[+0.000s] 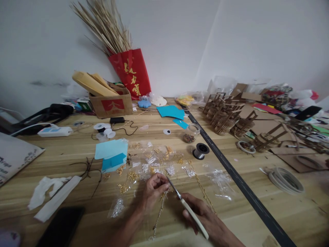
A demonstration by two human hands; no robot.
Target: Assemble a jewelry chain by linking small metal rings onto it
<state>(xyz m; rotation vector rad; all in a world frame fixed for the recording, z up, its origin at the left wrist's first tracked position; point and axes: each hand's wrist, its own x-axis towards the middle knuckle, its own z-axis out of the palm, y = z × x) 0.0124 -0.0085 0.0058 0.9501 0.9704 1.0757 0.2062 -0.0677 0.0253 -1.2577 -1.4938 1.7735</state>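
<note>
Spreading beneath everything, the wood-grained desk carries, at its far side, a glossy red bag of dry, straw-like stalks and a box of creased brown cardboard. Woven brown baskets with squared handles crowd the right, past a flat dark strip. Nearer, the right hand curls firmly around a slim tool with a smooth cream handle and a narrow metal tip; whether that tip is parted, I cannot tell. Its point meets the fingertips of the left hand, pinched together on what seems the upper end of a knobbly, pale strand, which trails down toward the near edge. A thin gold chain lies to the right, partly behind the right hand. The work looks partway along: one length is already linked, yet its upper end is being handled, and plenty of material lies unattached. A round spool of fine wire stands beyond, and tiny shiny gold pieces and silver pieces sit in loose heaps, some on crinkled clear plastic.
</note>
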